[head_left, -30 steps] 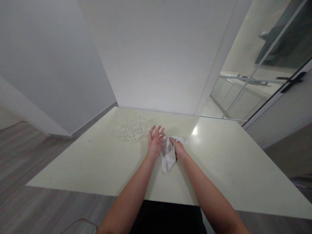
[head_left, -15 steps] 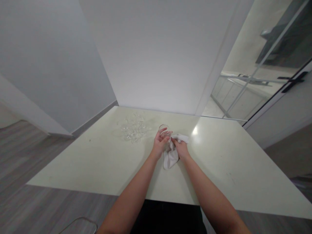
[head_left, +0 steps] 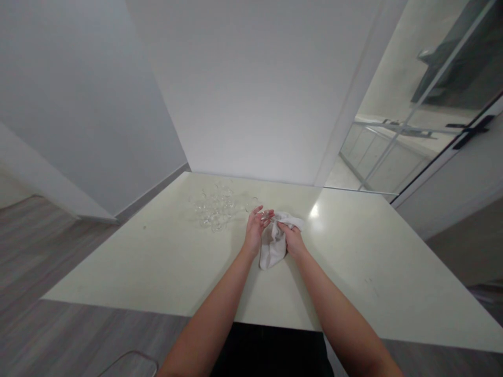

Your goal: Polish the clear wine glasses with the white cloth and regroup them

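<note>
Left of our left hand (head_left: 254,233), clear glasses (head_left: 214,209) cluster on the desk (head_left: 157,267). That hand curls round a glass (head_left: 267,214) — direction and axis unclear — while our right hand (head_left: 294,241) pinches a white cloth (head_left: 272,250).

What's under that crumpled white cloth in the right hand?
Around the crumpled white cloth, the pale, glossy table shows. Whatever lies directly beneath the cloth is covered, so I cannot tell.
</note>
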Demonstrator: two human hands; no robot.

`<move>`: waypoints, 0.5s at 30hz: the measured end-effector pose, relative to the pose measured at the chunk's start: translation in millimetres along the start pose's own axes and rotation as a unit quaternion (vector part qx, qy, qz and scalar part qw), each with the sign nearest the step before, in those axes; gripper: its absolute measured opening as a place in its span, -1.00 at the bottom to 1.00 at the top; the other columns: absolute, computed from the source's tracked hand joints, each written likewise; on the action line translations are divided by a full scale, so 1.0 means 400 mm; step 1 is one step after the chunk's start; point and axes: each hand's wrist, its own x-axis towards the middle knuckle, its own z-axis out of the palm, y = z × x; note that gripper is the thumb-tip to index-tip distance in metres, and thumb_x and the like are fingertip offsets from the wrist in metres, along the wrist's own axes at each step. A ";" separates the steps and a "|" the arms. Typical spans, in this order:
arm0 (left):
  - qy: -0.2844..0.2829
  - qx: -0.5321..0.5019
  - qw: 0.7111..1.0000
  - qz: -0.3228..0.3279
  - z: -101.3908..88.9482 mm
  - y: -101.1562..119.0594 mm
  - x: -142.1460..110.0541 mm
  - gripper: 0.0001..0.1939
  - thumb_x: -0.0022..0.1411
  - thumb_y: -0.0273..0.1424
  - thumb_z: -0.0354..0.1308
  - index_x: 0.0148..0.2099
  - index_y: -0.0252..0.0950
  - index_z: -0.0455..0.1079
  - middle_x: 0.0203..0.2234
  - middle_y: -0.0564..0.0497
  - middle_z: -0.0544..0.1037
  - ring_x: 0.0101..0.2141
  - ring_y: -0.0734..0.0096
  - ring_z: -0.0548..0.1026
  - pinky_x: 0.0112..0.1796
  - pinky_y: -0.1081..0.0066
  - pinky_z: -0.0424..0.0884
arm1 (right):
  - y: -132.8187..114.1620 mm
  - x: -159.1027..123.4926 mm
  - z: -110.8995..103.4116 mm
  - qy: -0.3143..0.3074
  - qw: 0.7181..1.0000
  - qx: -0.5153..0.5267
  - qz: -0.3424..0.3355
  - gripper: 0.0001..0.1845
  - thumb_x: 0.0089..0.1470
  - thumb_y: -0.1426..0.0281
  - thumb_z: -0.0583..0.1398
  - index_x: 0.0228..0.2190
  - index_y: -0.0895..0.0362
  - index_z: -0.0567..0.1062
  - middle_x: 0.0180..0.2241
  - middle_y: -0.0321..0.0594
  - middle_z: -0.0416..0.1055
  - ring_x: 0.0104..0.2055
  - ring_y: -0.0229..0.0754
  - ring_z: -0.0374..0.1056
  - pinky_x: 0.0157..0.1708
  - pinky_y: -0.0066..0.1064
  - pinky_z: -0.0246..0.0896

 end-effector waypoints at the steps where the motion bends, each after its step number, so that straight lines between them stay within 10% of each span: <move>1: 0.002 -0.001 1.000 -0.001 0.000 0.001 0.000 -0.43 0.13 -0.02 0.15 0.07 -0.23 0.23 -0.11 -0.16 0.53 -0.11 0.27 0.52 -0.02 0.23 0.32 | 0.002 0.002 -0.001 -0.002 1.000 0.000 -0.002 -0.70 -0.23 0.31 0.33 -0.35 0.12 0.53 -0.28 -0.21 0.56 -0.25 -0.12 0.45 -0.13 -0.27 0.31; 15: 0.029 0.075 0.996 0.039 0.019 0.011 -0.021 -0.46 0.08 -0.06 0.22 0.04 -0.21 0.25 -0.13 -0.13 0.53 -0.13 0.27 0.52 -0.07 0.27 0.36 | -0.004 0.003 -0.003 0.029 0.999 -0.016 -0.010 -0.70 -0.25 0.34 0.34 -0.35 0.11 0.53 -0.30 -0.23 0.54 -0.26 -0.15 0.42 -0.14 -0.29 0.30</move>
